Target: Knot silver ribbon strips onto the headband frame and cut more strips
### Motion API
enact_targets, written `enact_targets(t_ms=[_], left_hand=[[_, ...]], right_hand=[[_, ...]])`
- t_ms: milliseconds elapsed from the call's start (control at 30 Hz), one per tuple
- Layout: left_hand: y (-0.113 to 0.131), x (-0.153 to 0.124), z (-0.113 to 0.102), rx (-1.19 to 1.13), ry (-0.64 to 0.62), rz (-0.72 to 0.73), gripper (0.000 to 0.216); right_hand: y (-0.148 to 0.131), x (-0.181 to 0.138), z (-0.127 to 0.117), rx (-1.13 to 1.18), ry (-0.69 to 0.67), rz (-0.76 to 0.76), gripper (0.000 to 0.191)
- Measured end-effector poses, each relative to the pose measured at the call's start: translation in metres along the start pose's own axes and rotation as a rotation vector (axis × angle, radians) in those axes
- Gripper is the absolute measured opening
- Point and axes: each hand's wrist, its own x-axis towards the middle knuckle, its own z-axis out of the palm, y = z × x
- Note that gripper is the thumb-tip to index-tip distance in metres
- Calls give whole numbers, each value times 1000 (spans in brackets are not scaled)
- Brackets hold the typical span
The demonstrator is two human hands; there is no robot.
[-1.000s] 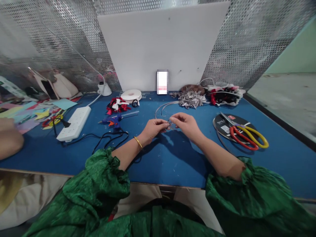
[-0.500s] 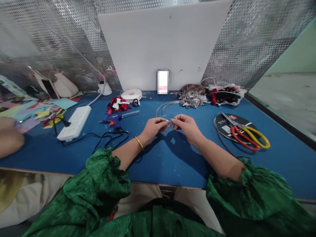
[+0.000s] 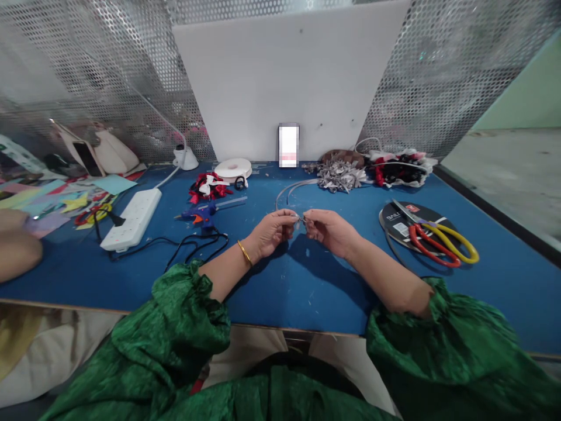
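Observation:
My left hand (image 3: 277,231) and my right hand (image 3: 326,229) face each other just above the blue table, fingertips almost meeting. Both are closed in a pinch on a small piece of thin grey ribbon (image 3: 300,219), most of it hidden by the fingers. Behind them, grey ribbon strands (image 3: 289,190) curve over the table toward a heap of small grey ribbon pieces (image 3: 342,175). A gold bangle circles my left wrist.
Left of my hands lie a blue glue gun (image 3: 202,213), its black cord and a white power strip (image 3: 134,219). Scissors (image 3: 442,237) rest on a black spool (image 3: 397,225) at right. A phone (image 3: 288,145) leans on the white board. Another person's arm (image 3: 17,245) is at far left.
My fingers have shifted slightly around the grey ribbon, and my right hand has turned a little with its fingers curled more underneath. The rest of the table looks the same.

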Motion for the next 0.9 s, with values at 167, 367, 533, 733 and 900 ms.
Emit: enact_targets(t_ms=[167, 367, 533, 733, 900], left_hand=[[1, -2, 0, 32, -135, -58, 26], [-6, -3, 5, 114, -218, -42, 23], [-7, -4, 10, 77, -190, -29, 21], [-8, -3, 10, -67, -142, -132, 24], [-10, 0, 9, -137, -132, -141, 20]], right_hand=[[4, 1, 1, -51, 4, -54, 26], [11, 0, 6, -126, -3, -88, 26], [15, 1, 8, 7, -6, -51, 28], [18, 4, 8, 100, 11, 8, 29], [17, 3, 11, 161, 13, 16, 30]])
